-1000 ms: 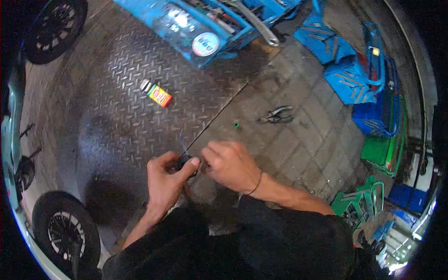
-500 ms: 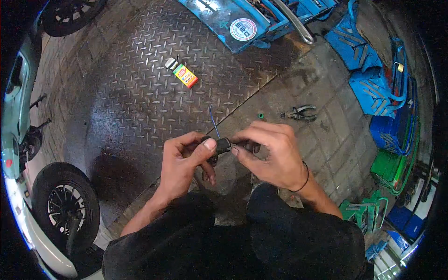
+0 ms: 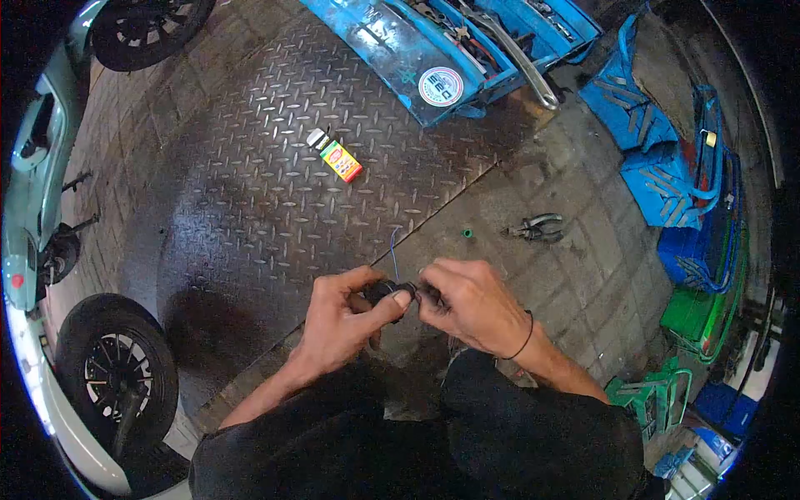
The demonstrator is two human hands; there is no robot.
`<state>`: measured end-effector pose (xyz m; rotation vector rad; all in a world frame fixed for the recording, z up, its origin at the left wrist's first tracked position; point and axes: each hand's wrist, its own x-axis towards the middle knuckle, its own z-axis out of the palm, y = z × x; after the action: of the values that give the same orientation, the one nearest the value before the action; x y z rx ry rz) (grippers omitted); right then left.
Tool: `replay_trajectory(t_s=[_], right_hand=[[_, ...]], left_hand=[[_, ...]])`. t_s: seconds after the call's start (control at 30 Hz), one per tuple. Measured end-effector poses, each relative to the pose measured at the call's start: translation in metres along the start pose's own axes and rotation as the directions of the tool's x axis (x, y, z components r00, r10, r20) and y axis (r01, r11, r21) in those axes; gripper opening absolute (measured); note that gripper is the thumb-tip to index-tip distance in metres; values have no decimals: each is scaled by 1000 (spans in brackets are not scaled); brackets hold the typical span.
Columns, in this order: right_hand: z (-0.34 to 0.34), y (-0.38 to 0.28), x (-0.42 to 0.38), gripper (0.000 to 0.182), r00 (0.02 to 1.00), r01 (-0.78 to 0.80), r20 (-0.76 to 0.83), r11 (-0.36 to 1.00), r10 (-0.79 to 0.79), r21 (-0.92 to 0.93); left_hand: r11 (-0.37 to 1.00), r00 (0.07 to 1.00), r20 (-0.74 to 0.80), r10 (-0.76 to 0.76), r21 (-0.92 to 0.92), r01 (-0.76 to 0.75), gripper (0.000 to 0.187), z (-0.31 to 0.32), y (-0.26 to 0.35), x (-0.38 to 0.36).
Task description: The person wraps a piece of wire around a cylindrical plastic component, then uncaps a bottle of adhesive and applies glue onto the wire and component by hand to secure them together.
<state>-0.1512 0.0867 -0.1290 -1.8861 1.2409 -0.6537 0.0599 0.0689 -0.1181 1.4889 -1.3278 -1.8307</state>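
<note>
My left hand (image 3: 343,317) is closed around a small black part (image 3: 385,293), its thumb pressed on top. The part's exact kind does not show. A thin blue wire (image 3: 394,250) sticks up from beside it toward the metal plate. My right hand (image 3: 467,298) pinches at the right end of the same black part, fingertips against it; what lies between those fingers is mostly hidden. Beyond the hands, a pair of pliers (image 3: 536,227) and a small green ring (image 3: 467,233) lie on the floor.
A yellow, green and red box (image 3: 342,160) lies on the diamond-pattern plate (image 3: 250,192). An open blue toolbox (image 3: 392,54) stands at the top, a long metal bar across it. Blue and green toolboxes (image 3: 696,312) line the right. A wheel (image 3: 117,379) is at left.
Both hands appear lower in view and closer together. The right hand has turned, its fingers now more curled against the black part. Floor objects sit lower as the view tilts.
</note>
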Motion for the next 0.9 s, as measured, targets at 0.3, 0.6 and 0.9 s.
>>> replay_trajectory(t_s=[0.3, 0.6, 0.9], right_hand=[[12, 5, -2, 26, 1000, -16, 23, 998, 18, -61], [24, 7, -2, 20, 996, 9, -87, 979, -28, -205], [15, 3, -3, 19, 995, -33, -98, 991, 20, -130]], left_hand=[[983, 1000, 7, 20, 185, -21, 34, 5, 2, 2], [988, 991, -85, -106, 101, 114, 30, 5, -4, 7], [998, 994, -105, 33, 63, -26, 33, 8, -14, 6]])
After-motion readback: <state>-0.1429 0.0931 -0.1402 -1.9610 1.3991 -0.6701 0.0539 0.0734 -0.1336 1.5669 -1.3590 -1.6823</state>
